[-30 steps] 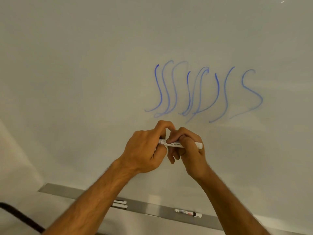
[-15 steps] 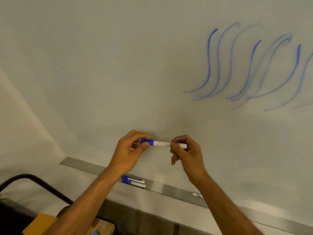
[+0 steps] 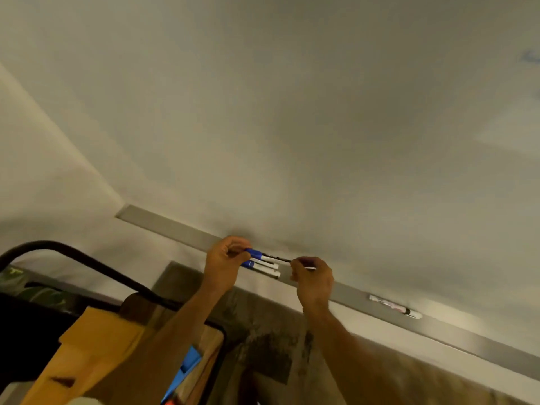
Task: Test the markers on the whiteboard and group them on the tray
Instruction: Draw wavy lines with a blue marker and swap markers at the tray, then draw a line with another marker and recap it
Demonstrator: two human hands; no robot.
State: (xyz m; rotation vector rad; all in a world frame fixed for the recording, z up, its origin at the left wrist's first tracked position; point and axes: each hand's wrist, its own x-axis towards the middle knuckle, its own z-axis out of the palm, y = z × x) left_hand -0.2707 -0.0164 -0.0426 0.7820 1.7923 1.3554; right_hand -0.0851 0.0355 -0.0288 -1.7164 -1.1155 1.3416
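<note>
1. Nearest the camera, low and left, sit a black-framed cart [image 3: 87,267] and some brown cardboard [image 3: 96,346]. They lie under the left forearm, so a marker that slips off the ledge on that side would likely fall in among them and be hard to fish out.

2. The left hand [image 3: 223,263] has its fingers [image 3: 233,244] closed on the blue-capped end of the marker [image 3: 264,255]. The right hand [image 3: 314,277] pinches the other end. The marker is level, just above the tray [image 3: 482,343]. The picture is smeared, so how firm each grip is I cannot tell.

3. Right below it, two blue-capped markers [image 3: 263,266] already lie together on the tray. Set down carelessly, the held one could knock them rolling along or off the narrow ledge. Letting go with one hand early would tip it.

4. Further right, well apart, lies a different marker [image 3: 396,306]. If the groups drift together, the sorting is spoiled.

5. Beyond is the whiteboard [image 3: 292,112].
</note>
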